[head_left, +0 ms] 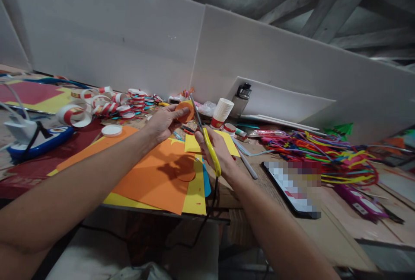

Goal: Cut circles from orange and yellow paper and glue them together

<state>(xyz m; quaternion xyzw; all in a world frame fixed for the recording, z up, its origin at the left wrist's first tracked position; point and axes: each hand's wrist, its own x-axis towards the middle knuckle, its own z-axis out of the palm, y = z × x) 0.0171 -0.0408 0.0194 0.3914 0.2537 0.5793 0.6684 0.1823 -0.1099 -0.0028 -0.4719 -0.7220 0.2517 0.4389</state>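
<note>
Pinched in my left hand point(164, 123) is a small rounded piece of orange paper point(184, 113), with a bit of yellow showing at its upper edge. My right hand point(215, 146) grips yellow-handled scissors point(210, 150), their blades pointing up and lying against the right edge of that piece. Below both hands, large orange paper sheets point(145, 176) overlap yellow paper point(196, 195) on the table. A smaller yellow sheet point(231, 141) lies behind my right hand. On the orange sheet rests an orange paper circle point(186, 169), partly in shadow.
Cut paper-cup rings point(110, 102) and a power strip point(42, 143) are at left. Stacked paper cups point(222, 111) and a dark bottle point(241, 100) stand behind. To the right lie a phone point(292, 191) and colourful pipe cleaners point(311, 150). White panels point(275, 55) border the back.
</note>
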